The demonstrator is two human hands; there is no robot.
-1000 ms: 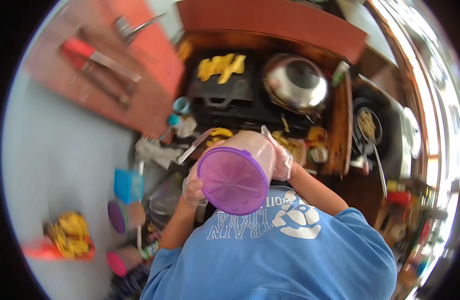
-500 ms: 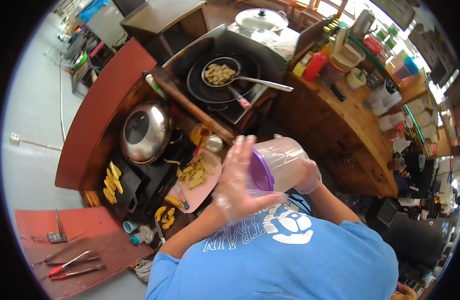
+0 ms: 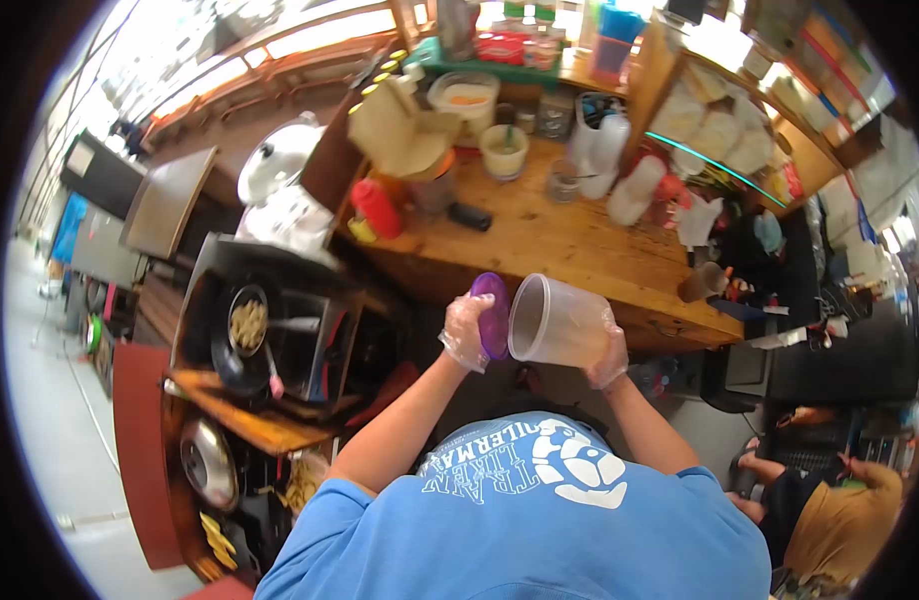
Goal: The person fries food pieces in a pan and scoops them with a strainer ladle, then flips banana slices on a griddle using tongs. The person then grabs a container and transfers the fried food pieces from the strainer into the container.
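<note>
My left hand [image 3: 467, 330], in a clear plastic glove, grips a purple lid [image 3: 493, 316] by its edge and face. A tall translucent plastic container [image 3: 562, 322] lies tilted on its side in the air, its round mouth turned left toward the lid. My right hand [image 3: 610, 350], also gloved, is wrapped round the container's base end. Lid and container are apart, with a narrow gap between them. Both are held in front of my chest, near the front edge of the wooden counter [image 3: 570, 255].
On the counter stand a red squeeze bottle [image 3: 377, 208], a black object [image 3: 470, 216] and a white tub [image 3: 504, 152]. To the left, a black wok [image 3: 230, 345] on a stove holds a strainer of pale pieces [image 3: 249, 325]. A person [image 3: 840, 520] sits low at the right.
The purple lid has come off the container's mouth and is now in my left hand. My view and body have turned right, from the stove toward the counter.
</note>
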